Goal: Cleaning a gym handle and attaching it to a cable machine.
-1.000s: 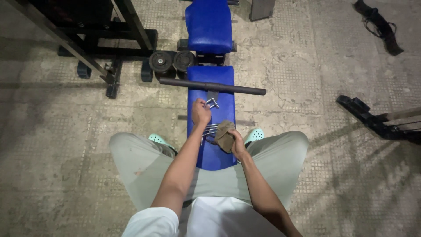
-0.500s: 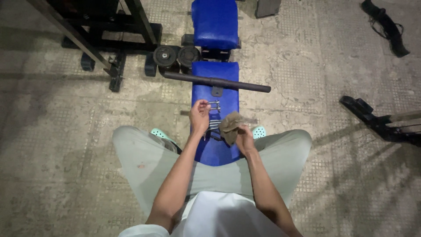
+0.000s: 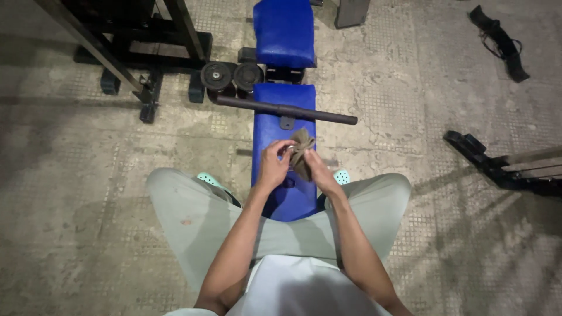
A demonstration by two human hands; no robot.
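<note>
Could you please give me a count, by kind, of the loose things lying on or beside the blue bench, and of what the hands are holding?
Brown cloth, held by the right hand: 1
Small metal fitting, at the left hand, mostly hidden: 1
Black bar handle across the bench: 1
Round weight plates on the floor: 2
Black strap on the floor: 1
Total: 6

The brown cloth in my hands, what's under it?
Under the brown cloth a bit of metal shows by the left hand; the rest is covered. Below lies the blue bench.
</note>
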